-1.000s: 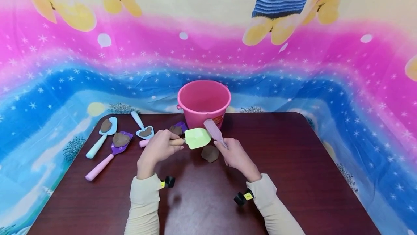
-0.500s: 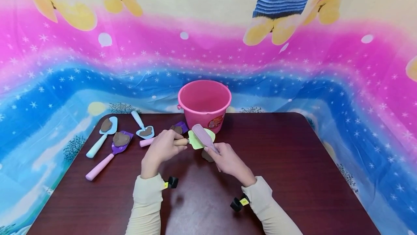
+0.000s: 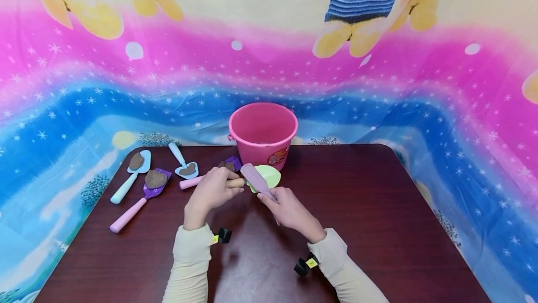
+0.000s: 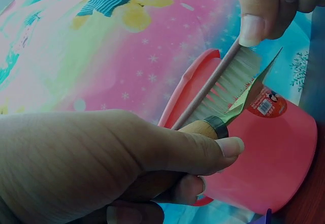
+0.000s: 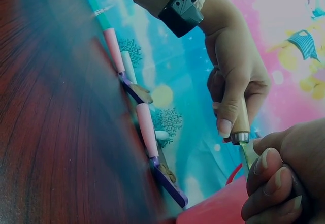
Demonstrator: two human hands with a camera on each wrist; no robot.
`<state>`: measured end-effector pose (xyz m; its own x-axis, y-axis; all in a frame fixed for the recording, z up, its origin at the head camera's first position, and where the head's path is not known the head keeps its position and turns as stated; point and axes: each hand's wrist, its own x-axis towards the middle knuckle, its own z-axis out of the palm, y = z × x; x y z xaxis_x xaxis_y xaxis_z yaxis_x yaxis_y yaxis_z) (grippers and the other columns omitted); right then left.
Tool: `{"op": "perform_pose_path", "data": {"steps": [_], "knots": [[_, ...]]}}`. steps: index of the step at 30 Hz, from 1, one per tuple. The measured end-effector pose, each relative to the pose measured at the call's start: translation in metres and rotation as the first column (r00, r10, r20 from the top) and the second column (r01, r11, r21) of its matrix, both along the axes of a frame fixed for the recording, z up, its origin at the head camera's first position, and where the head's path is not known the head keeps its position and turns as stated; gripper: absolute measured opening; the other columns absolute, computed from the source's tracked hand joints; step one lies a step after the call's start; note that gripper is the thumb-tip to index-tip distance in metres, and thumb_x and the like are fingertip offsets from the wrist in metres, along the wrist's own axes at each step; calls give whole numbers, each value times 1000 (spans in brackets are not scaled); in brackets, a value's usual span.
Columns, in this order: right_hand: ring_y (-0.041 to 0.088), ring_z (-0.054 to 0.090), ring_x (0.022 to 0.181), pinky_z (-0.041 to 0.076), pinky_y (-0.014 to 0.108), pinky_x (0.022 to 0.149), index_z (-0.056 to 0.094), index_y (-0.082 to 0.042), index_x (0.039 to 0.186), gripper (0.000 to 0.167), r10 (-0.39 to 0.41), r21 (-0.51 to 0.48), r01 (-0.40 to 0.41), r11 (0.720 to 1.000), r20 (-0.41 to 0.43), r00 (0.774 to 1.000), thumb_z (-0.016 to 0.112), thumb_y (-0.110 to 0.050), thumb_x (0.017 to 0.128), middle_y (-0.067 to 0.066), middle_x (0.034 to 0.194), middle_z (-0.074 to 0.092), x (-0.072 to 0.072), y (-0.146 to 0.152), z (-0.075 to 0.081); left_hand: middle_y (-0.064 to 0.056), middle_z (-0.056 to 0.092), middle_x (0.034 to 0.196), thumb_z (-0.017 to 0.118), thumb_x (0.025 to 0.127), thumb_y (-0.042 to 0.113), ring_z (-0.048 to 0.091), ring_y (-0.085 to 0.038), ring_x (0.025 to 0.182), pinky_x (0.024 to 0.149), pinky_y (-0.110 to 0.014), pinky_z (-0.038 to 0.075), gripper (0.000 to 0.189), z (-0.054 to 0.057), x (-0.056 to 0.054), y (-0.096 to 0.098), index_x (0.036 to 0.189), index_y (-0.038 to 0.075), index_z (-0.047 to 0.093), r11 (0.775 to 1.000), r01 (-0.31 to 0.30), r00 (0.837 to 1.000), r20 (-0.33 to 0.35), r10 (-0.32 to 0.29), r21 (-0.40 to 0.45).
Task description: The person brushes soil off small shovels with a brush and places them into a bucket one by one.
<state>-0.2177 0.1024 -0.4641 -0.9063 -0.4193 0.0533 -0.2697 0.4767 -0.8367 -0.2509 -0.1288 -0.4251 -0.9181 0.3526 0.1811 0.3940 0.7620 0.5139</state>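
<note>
Two hands worked close together above the table. The fingers of the left hand were curled round the wooden handle of a green trowel, thumb pressed along it near the metal collar. The right hand gripped the handle of a lilac brush, its thumb laid along the top and its fingers folded underneath. The trowel was held off the table, its blade pointing towards the right edge. Above it slanted the brush, partly covering the blade, with white bristles turned towards the green; whether their tips touched it, I could not tell.

Just beyond stood a pink bucket, upright at the middle of the far edge. A purple shovel lay beside its base, pink handle partly behind the left hand. Further towards the left edge, a small blue shovel pointed its handle at the far edge. Near the far left corner lay a larger pale-blue shovel, and on its near side a pink-handled purple shovel. All four bore brown lumps. Patterned cloth hung behind the far edge.
</note>
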Motion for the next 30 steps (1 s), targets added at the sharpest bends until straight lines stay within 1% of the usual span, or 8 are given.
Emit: {"op": "perform_pose_path", "data": {"steps": [2, 5, 9, 12, 16, 19, 25, 30], "knots": [[12, 50, 35, 40, 28, 38, 57, -8, 75, 39, 1, -1, -1, 1000, 3, 1000, 56, -33, 105, -2, 46, 49, -1, 0, -1, 5, 48, 55, 85, 82, 21, 53, -13, 62, 64, -32, 47, 8, 0, 0, 0, 79, 16, 79, 1000, -2, 1000, -4, 2, 2], [13, 49, 36, 39, 27, 38, 57, -1, 78, 44, -5, -9, 5, 1000, 17, 1000, 56, -35, 105, -1, 47, 49, -2, 2, -3, 6, 48, 54, 85, 83, 21, 54, -12, 62, 64, -32, 47, 10, 1, 1, -1, 77, 17, 78, 1000, -5, 1000, -9, 5, 9], [13, 49, 36, 39, 26, 38, 59, 6, 85, 49, -16, -9, 16, 1000, 28, 999, 56, -38, 105, -1, 50, 48, -5, 4, -6, 10, 56, 57, 84, 83, 23, 57, -10, 63, 65, -32, 50, 8, 2, 1, -3, 80, 17, 80, 1000, -12, 1000, -7, 12, 17], [13, 49, 36, 39, 26, 38, 61, 6, 89, 45, -33, -1, 33, 999, 25, 999, 57, -36, 105, -1, 50, 49, -6, 6, -7, 11, 60, 60, 84, 83, 23, 59, -9, 64, 67, -32, 52, 7, 2, 1, -3, 84, 16, 81, 1000, -13, 1000, -2, 13, 20], [13, 49, 36, 39, 27, 38, 60, -1, 86, 35, -54, 5, 54, 999, 21, 998, 57, -30, 105, 0, 49, 49, -8, 8, -7, 11, 62, 62, 84, 83, 22, 59, -9, 65, 68, -32, 53, 10, 2, 1, -6, 89, 15, 82, 1000, -14, 1000, 6, 14, 27], [14, 49, 36, 39, 28, 38, 58, -3, 81, 35, -65, 6, 65, 998, 11, 998, 57, -29, 105, 1, 49, 49, -9, 10, -6, 11, 63, 64, 85, 83, 22, 60, -10, 66, 70, -33, 53, 14, 3, 2, -7, 94, 14, 82, 999, -16, 1000, 10, 16, 38], [12, 48, 36, 36, 26, 38, 54, -7, 75, 40, -91, 8, 91, 996, 5, 996, 57, -33, 105, 0, 48, 48, -12, 15, -6, 11, 66, 65, 85, 83, 22, 61, -10, 67, 69, -34, 53, 16, 4, 2, -10, 96, 13, 83, 999, -16, 1000, 2, 16, 41], [13, 48, 35, 37, 27, 38, 54, -7, 75, 38, -111, 7, 111, 994, 2, 994, 57, -30, 105, 0, 47, 48, -16, 19, -7, 13, 66, 64, 85, 83, 22, 62, -10, 69, 69, -33, 52, 18, 3, 1, -13, 98, 13, 83, 999, -15, 1000, -6, 15, 43]]}}
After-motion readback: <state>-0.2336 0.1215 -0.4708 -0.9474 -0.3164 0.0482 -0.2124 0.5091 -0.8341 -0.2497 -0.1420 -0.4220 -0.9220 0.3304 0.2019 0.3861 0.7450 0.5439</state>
